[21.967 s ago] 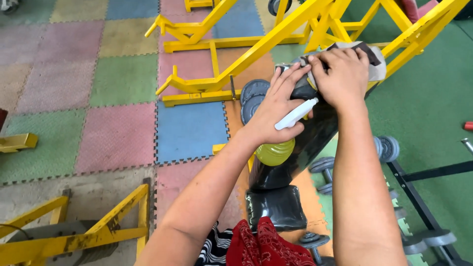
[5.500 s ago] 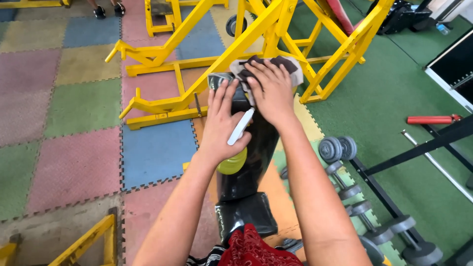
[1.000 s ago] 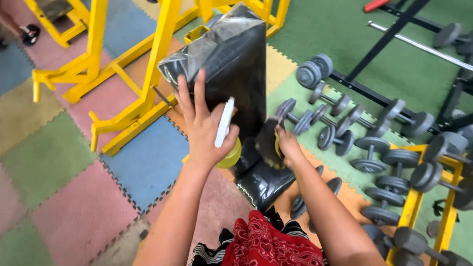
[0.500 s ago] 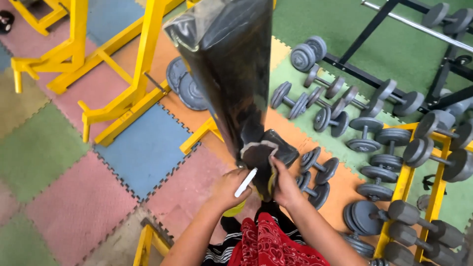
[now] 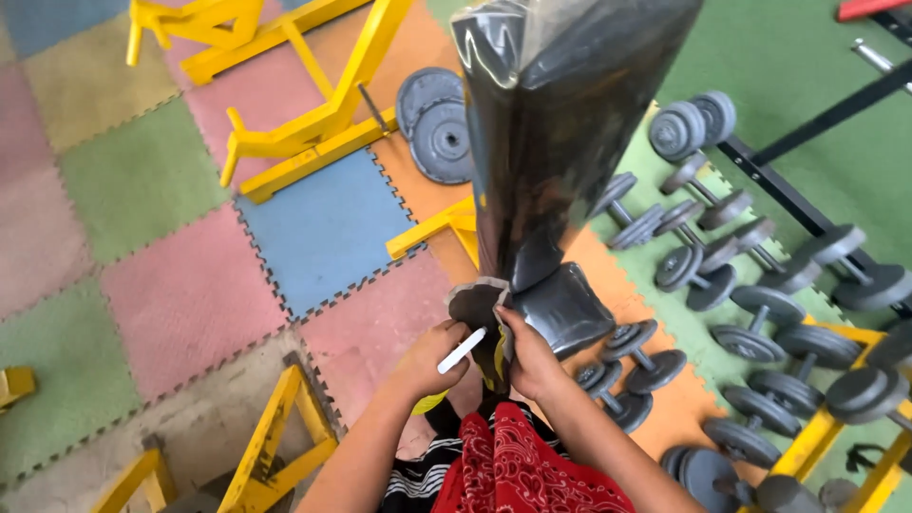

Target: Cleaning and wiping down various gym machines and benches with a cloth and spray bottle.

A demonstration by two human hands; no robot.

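Obs., head cam, looking down. L hand [image 5: 427, 359]: grip clamped on spray bottle [image 5: 454, 361], white trigger head pointing up-right, yellow-green body mostly hidden under my palm. R hand [image 5: 528, 353]: grip clamped on dark cloth [image 5: 478, 309], fingers pinching its right edge; the cloth hangs bunched between both hands, light trim along its top. Both hands close together, just beside each other, low in front of my red patterned shorts [image 5: 518, 465].

Cloth sits right at the foot of the black padded backrest [image 5: 560, 123], where it meets the seat pad [image 5: 567, 309]. The backrest is wrapped in glossy plastic film and rises steeply away from me.

Around: yellow frame [image 5: 313, 123] w/ weight plates [image 5: 437, 128] to the left, dumbbells [image 5: 703, 256] in rows on the right, foam floor tiles [image 5: 328, 228] in mixed colours.

Technique note (judgement): bottle nozzle is very near the cloth. Keep the cloth spread, not wadded, so more face meets the film. Film looks slick, so firm flat pressure, slow strokes. Watch the seam betw. backrest and seat; folds there prob. trap grime.
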